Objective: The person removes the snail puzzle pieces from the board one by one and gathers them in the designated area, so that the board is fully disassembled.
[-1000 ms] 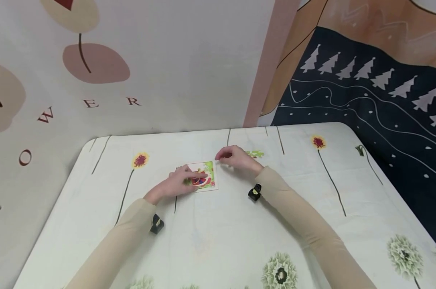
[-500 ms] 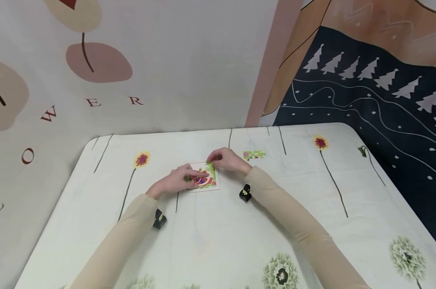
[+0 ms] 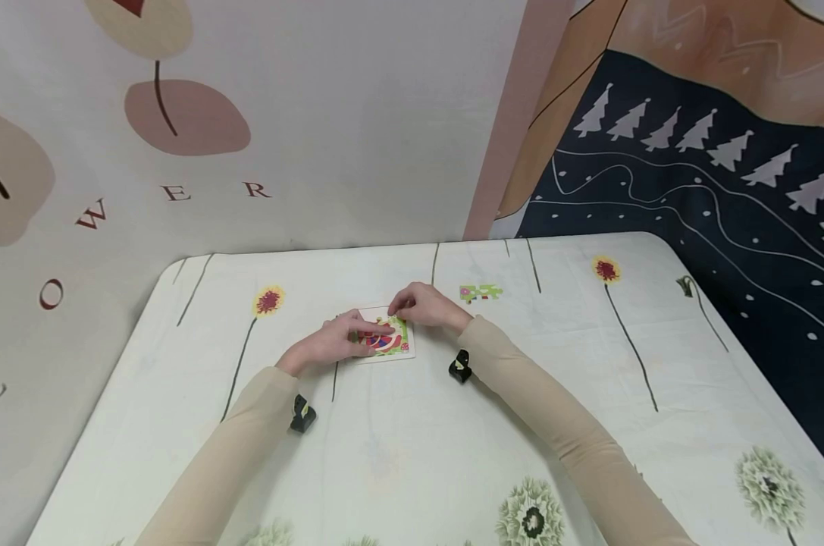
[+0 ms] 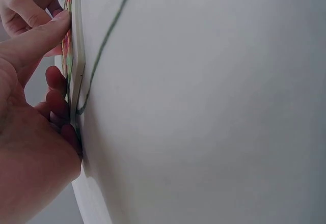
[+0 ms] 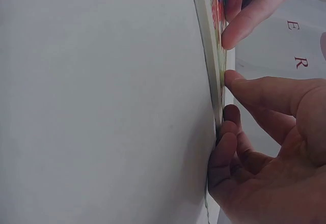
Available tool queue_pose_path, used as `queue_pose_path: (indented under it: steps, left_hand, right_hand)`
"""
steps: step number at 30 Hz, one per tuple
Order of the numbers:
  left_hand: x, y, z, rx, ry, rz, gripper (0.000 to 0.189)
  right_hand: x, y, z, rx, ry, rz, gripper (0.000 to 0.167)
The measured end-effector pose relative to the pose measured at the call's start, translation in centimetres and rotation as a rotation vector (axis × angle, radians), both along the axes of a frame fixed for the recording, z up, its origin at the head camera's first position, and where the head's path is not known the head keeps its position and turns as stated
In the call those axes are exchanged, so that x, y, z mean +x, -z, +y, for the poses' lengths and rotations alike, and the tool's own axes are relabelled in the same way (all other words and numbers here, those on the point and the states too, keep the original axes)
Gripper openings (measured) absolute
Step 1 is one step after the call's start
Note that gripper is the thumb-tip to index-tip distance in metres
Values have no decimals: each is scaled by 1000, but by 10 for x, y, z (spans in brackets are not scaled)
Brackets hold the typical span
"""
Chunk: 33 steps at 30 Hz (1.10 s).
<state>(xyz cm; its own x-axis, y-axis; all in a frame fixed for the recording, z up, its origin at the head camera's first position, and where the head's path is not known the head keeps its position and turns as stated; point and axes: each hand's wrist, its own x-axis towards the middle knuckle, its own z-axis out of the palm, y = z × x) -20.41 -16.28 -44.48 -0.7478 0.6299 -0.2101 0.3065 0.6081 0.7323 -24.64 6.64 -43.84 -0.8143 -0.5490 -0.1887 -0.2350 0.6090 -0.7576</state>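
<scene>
A small square jigsaw puzzle [image 3: 386, 343] with a red, blue and green picture lies flat near the table's middle. My left hand [image 3: 339, 339] rests over its left side, one straight finger reaching across the picture. In the left wrist view, a fingertip presses on top while the other fingers bend at the edge of the puzzle board [image 4: 77, 56]. My right hand [image 3: 427, 305] is at the puzzle's far right part, thumb and fingers pinching a puzzle piece mostly hidden by the fingertips. In the right wrist view, the thumb of that hand [image 5: 277, 147] touches the top surface.
Loose green puzzle pieces [image 3: 480, 293] lie behind and right of my right hand. A white flower-printed cloth covers the table [image 3: 412, 440]. Printed fabric walls [image 3: 357, 152] rise behind it and along the right side. A black wrist camera [image 3: 460, 366] hangs at each sleeve.
My right hand has come left from beside the puzzle onto its far right part, uncovering the loose pieces behind it. My left hand stays on the puzzle.
</scene>
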Motion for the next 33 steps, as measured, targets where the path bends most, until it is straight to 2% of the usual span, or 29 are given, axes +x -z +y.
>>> queue_pose_path:
  steps: [11,23,28,33]
  left_hand:
    - [0,-1,-1,0,15,14,44]
    - [-1,-1,-1,2,19,17,43]
    - [-1,0,-1,-7,10,8,43]
    - [-1,1,-1,0,11,5,43]
  right_hand:
    - [-1,2,2,-38,-67,71,21]
    - [5,-2,4,6,-15,58,20]
    - [5,-2,4,-22,-4,53,21]
    - [4,0,4,-58,46,43,25]
